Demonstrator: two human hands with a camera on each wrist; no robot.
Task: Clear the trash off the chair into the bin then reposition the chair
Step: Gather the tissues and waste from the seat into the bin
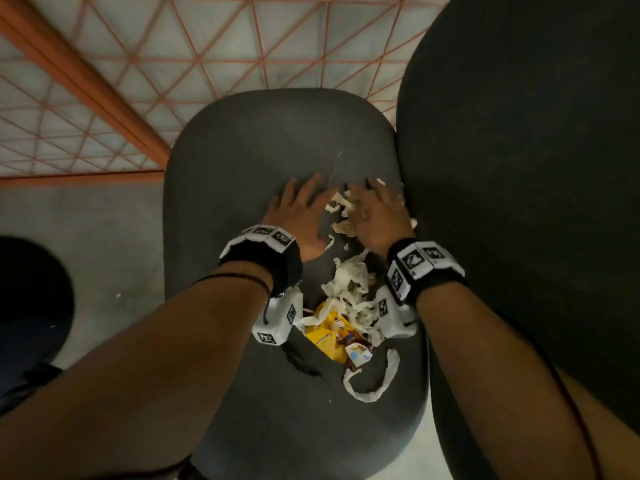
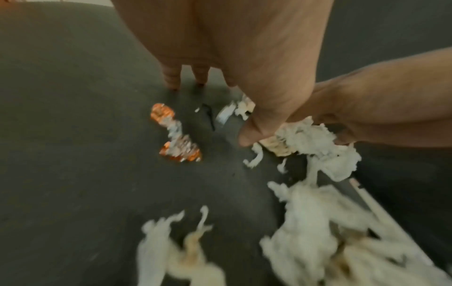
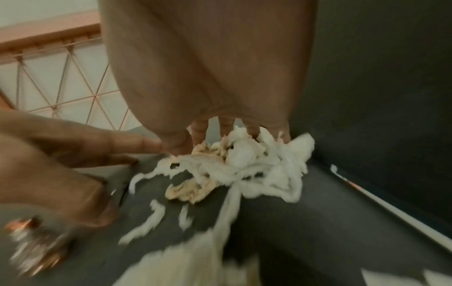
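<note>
The dark grey chair seat (image 1: 242, 150) carries a trail of trash: white tissue shreds (image 1: 349, 289), a yellow packet (image 1: 325, 334), a small carton (image 1: 358, 355) and a looped tissue strip (image 1: 370, 389). An orange and silver wrapper (image 2: 176, 135) lies under my left palm. My left hand (image 1: 298, 209) lies with straight fingers (image 2: 171, 81) touching the seat. Just to its right, my right hand (image 1: 375, 213) spreads over a tissue clump (image 3: 244, 160) beside the backrest (image 1: 519, 202), fingertips (image 3: 252, 129) pressing into it. No bin is clearly shown.
The backrest rises along the seat's right side. Beyond the seat lies a pale surface with orange triangular lines (image 1: 173, 46) and an orange bar (image 1: 86, 81). A dark round object (image 1: 31, 306) sits at the left on the grey floor (image 1: 104, 237).
</note>
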